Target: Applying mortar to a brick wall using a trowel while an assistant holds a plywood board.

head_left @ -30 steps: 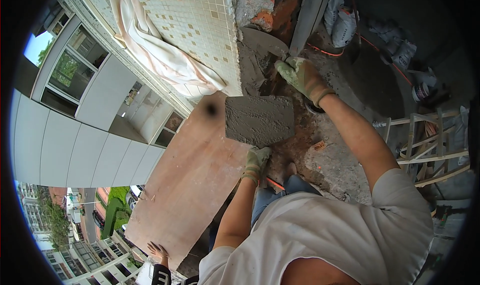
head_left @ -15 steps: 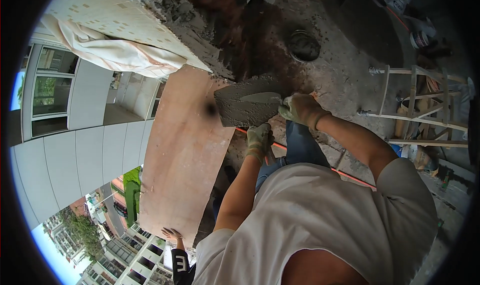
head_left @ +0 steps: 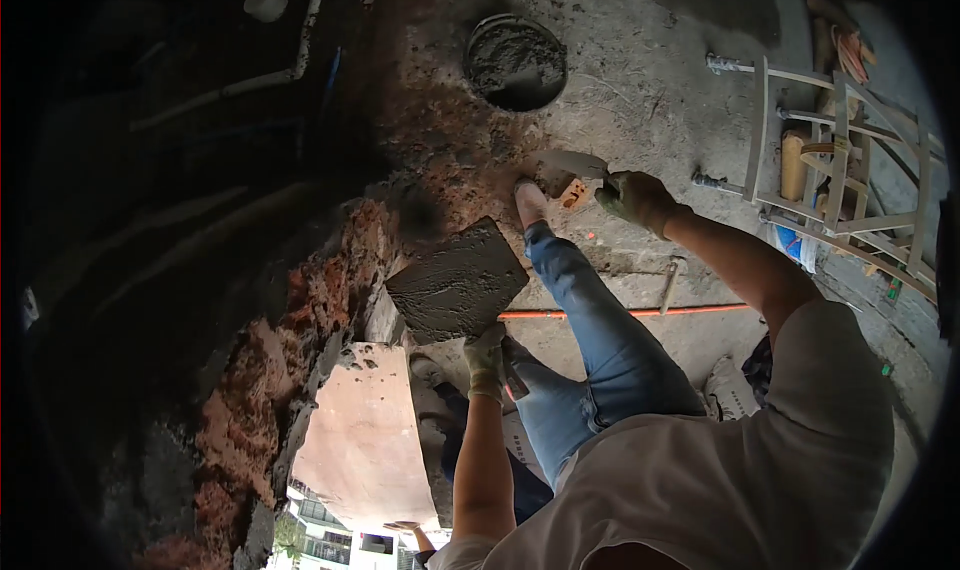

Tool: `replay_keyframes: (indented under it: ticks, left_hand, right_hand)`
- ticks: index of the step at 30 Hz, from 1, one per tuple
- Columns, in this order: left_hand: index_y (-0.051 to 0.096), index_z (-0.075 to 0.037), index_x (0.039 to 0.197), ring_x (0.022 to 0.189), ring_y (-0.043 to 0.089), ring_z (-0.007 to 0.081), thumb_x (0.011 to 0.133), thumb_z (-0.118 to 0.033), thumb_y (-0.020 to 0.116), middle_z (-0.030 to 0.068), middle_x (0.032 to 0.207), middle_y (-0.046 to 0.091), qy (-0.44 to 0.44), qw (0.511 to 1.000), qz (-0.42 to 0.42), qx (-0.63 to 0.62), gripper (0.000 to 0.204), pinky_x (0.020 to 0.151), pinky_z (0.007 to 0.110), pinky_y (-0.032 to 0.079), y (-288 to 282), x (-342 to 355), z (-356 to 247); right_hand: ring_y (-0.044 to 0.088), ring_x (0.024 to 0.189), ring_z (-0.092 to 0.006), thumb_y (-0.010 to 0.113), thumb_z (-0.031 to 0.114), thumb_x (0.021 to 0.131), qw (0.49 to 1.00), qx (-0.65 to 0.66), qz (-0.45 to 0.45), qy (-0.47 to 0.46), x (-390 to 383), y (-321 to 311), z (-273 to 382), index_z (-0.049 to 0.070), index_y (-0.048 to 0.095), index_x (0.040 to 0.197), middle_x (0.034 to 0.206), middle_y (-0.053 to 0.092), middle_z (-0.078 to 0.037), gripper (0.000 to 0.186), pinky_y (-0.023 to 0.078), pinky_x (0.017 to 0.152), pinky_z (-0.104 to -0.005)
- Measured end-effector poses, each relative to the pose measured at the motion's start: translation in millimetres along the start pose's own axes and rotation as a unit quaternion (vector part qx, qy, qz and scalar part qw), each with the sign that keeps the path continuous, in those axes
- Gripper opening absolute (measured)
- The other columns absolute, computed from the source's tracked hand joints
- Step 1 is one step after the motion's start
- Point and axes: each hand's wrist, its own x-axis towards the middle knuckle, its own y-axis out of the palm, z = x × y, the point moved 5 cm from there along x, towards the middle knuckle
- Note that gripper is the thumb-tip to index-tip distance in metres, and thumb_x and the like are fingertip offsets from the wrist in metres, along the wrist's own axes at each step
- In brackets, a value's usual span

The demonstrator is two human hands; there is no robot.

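My gloved left hand (head_left: 484,358) grips the near corner of a flat square plate (head_left: 457,282) spread with ridged grey mortar. Whether the plate is a tile or a board I cannot tell. A trowel (head_left: 572,163), its blade smeared grey, sits in my gloved right hand (head_left: 638,200), whose fingers close round the handle. The blade points left over the floor, apart from the plate. Farther off stands a round bucket (head_left: 517,62) with wet mortar in it. Just beyond my foot, near the trowel, lies an orange brick (head_left: 574,194).
At left runs a rough broken wall edge (head_left: 262,390). Below the plate is a pale pinkish panel (head_left: 362,440), another person's hand (head_left: 402,525) at its lower edge. An orange hose (head_left: 650,312) crosses the floor. A metal frame (head_left: 835,160) stands at right, a white pipe (head_left: 297,70) upper left.
My view has swung to the floor and broken wall. The trowel has come off the mortar-covered plate and is now apart from it, to the right; the bucket shows more fully.
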Motion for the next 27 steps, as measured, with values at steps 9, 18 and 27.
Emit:
replay_keyframes:
  ticks: [9,18,27]
  left_hand:
    - [0.058,-0.010,0.081,0.045,0.047,0.0117,0.079,-0.013,0.067,0.0000,0.061,0.052,-0.088,0.986,0.080,0.116,0.009,0.040,0.029,0.040,151.7,211.6,-6.8]
    - [0.065,-0.004,0.089,0.052,0.059,0.0198,0.085,-0.024,0.063,0.0083,0.065,0.062,-0.028,0.924,0.157,0.347,0.020,0.047,0.034,0.048,202.5,407.6,-70.5]
    - [0.067,-0.007,0.102,0.096,0.064,0.0428,0.090,-0.044,0.055,0.0241,0.097,0.068,0.172,0.765,0.200,0.587,0.040,0.082,0.048,0.053,188.0,470.5,-74.6]
  right_hand:
    - [0.067,0.068,-0.0237,0.054,0.028,0.097,0.966,-0.242,0.081,0.037,331.5,15.2,-75.1,0.005,0.069,0.103,0.074,0.066,-0.009,0.028,0.057,0.065,-0.0413]
    - [0.066,0.068,-0.0216,0.057,0.018,0.095,0.966,-0.235,0.091,-0.063,416.6,141.1,-73.1,0.008,0.073,0.083,0.073,0.068,-0.012,0.022,0.055,0.066,-0.0445]
    - [0.067,0.070,-0.0197,0.051,0.021,0.098,0.959,0.269,0.090,0.012,320.8,175.9,-108.4,0.008,0.064,0.091,0.075,0.067,-0.009,0.019,0.054,0.061,-0.0337]
